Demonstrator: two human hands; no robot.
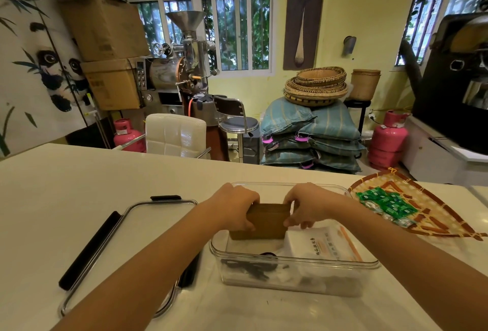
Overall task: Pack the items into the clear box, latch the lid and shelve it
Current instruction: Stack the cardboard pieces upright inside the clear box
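Note:
A clear plastic box (pixel 295 267) stands open on the white counter in front of me. Both hands hold a brown cardboard packet (pixel 266 222) upright inside the box's far left part: my left hand (pixel 237 206) grips its left end, my right hand (pixel 309 206) its right end. A white packet with printed text (pixel 324 246) lies in the box at the right, and a black coiled item (pixel 253 267) lies near the front wall. The clear lid with black latches (pixel 111 241) rests flat on the counter to the left of the box.
A woven bamboo tray (pixel 433 214) with several green sachets (pixel 383 201) sits at the right of the counter. Beyond the counter stand a white chair (pixel 175 135), a stool, stacked sacks, pink gas cylinders and a roasting machine.

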